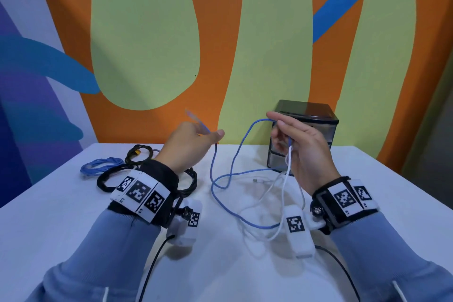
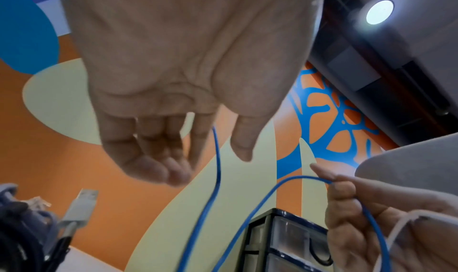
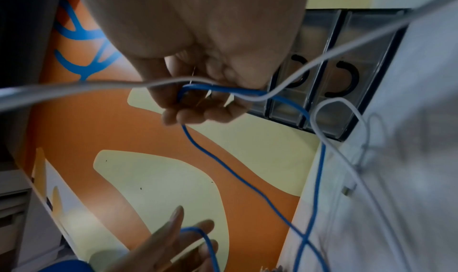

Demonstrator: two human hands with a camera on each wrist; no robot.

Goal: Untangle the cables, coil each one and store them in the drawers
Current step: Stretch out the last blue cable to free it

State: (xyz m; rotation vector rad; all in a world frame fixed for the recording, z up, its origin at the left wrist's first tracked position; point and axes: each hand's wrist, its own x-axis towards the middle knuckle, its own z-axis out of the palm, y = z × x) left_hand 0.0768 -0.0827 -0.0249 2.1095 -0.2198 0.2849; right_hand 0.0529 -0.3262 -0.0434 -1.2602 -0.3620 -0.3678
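Sleeves, blue, w/ marker bands on both wrists, sit nearest the head cam. Table (image 1: 73,223) is white. On it, between the wrists, a white cable (image 1: 259,206) lies in loose loops, tangled w/ a blue cable (image 1: 226,174); white cable's plug end rests flat near the middle.

Right hand (image 1: 301,152) is raised over the table, fingers curled round a bend of the blue cable, w/ 1 strand of the white cable also passing thru the grip & hanging down. Left hand (image 1: 188,147) is raised at about the same height, well apart from the right; blue cable runs up between its thumb and index finger, end sticking out past the knuckles, blurred. Other left fingers loosely curled; whether thumb & index really pinch it, can't tell.

Far left of table: 1 coiled blue cable (image 1: 101,165) beside black cables (image 1: 139,154), touching. Far right, behind right hand: drawer unit (image 1: 316,115), black frame, clear drawers, all pushed in, against the orange-green wall.
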